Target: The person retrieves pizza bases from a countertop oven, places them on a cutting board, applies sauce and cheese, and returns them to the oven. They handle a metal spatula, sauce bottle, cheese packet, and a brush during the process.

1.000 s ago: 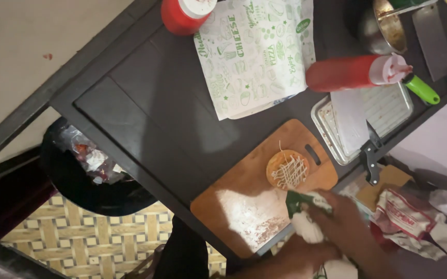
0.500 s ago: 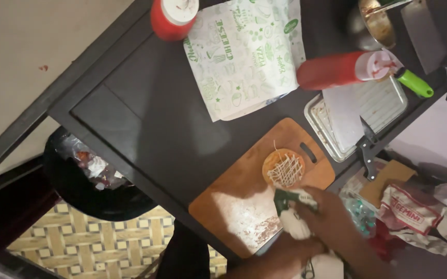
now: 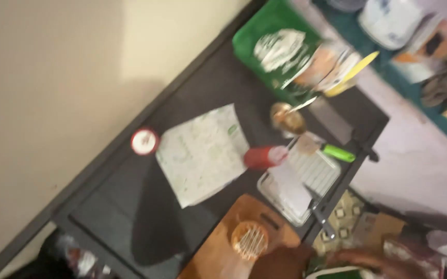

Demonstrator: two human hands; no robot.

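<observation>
Blurred view, dark hand at bottom centre by wooden cutting board with round wafer, grip cannot tell, red bottle centre on black counter

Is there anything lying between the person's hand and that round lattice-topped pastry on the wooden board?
Nothing visible. The hand sits at the board's near edge, right beside the pastry, with only bare board between them.

A wooden cutting board with a round latticed pastry sits bottom centre; a hand is just beside it.
</observation>
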